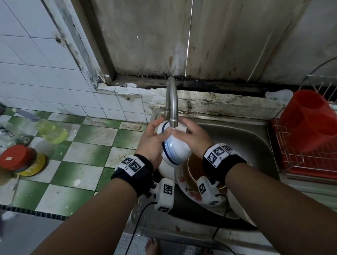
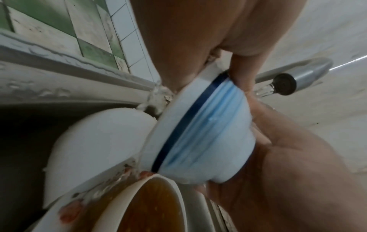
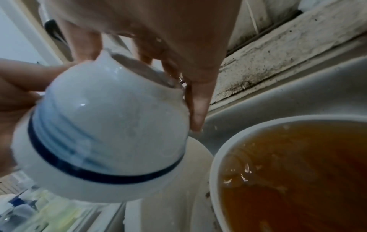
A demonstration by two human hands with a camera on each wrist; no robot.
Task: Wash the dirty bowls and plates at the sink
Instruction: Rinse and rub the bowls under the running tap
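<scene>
Both hands hold a white bowl with blue bands (image 1: pixel 173 148) tilted on its side under the steel faucet (image 1: pixel 172 101), whose water runs onto it. My left hand (image 1: pixel 156 134) grips the bowl at its rim (image 2: pixel 178 125). My right hand (image 1: pixel 184 134) has thumb and fingers (image 3: pixel 198 100) round the bowl's foot (image 3: pixel 139 67). Below in the sink (image 1: pixel 249 142) stand a bowl of brown liquid (image 1: pixel 196 171) (image 3: pixel 298 180), a plate with food scraps (image 1: pixel 187 193) and a plain white bowl (image 2: pixel 95 141).
A red cutlery holder (image 1: pixel 309 118) stands in a wire dish rack (image 1: pixel 323 161) right of the sink. On the green-and-white tiled counter (image 1: pixel 83 168) at left are a bottle of yellow liquid (image 1: pixel 51 130) and a red-lidded jar (image 1: pixel 13 158). Another white bowl (image 1: pixel 239 207) lies at the sink's front.
</scene>
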